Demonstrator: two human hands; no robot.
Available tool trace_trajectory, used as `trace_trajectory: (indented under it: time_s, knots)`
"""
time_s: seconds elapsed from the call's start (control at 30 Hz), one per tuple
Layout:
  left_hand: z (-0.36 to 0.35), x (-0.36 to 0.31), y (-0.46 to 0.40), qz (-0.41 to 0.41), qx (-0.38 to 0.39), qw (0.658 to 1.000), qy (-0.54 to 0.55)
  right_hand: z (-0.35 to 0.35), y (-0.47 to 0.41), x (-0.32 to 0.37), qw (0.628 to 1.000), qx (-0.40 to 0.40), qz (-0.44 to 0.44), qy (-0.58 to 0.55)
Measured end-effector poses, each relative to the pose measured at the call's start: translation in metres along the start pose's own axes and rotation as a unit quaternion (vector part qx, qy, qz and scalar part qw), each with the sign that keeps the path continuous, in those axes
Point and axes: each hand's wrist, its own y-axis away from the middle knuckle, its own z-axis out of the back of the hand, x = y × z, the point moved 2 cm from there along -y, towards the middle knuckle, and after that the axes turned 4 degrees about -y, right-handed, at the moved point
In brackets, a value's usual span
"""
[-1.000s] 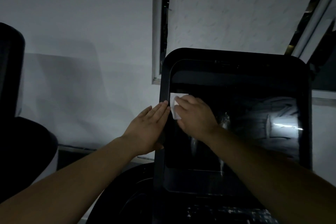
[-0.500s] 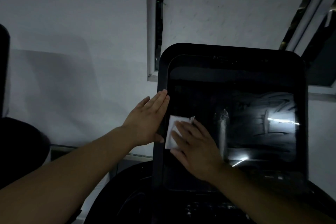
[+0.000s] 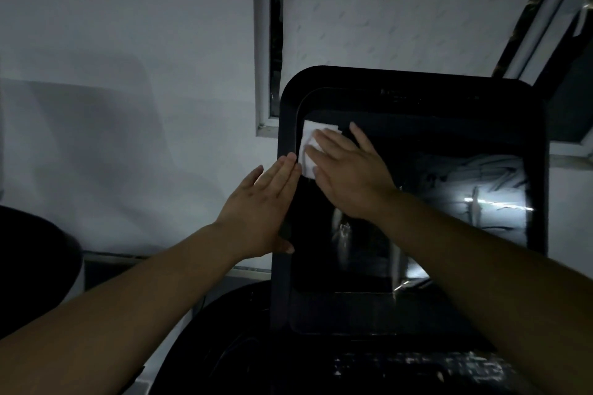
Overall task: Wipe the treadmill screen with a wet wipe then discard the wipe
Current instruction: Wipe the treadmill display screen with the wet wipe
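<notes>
Since half a second ago, my right hand [image 3: 348, 175] has climbed from the lower left part of the treadmill screen [image 3: 449, 189] up to its top left corner, carrying the wet wipe [image 3: 308, 146] with it. Its fingers lie straight and slightly spread, pressing the white wipe flat against the dark glass; only the wipe's upper left part shows past the fingertips. My left hand [image 3: 261, 208] has stayed on the screen's left frame, fingers straight and close together, thumb tucked at the frame's edge. I see pale streaks and a bright reflection on the right half of the glass. Behind the screen stands a grey wall [image 3: 128, 74] with a narrow window frame [image 3: 261, 42].
</notes>
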Motion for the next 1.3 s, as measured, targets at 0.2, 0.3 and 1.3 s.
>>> trace_trajectory:
  time_s: [0.2, 0.3, 1.3]
  knots:
    - [-0.001, 0.001, 0.0, -0.002, -0.004, 1.0, 0.004, -0.004, 0.011, 0.007, 1.0, 0.015, 0.004, -0.004]
    - [-0.002, 0.001, 0.0, -0.003, -0.008, 1.0, 0.012, -0.006, 0.032, 0.023, 1.0, 0.024, 0.002, -0.013]
    - [0.007, -0.01, 0.0, 0.041, 0.019, 0.998, -0.039, -0.027, 0.096, 0.065, 0.998, -0.014, -0.023, -0.061]
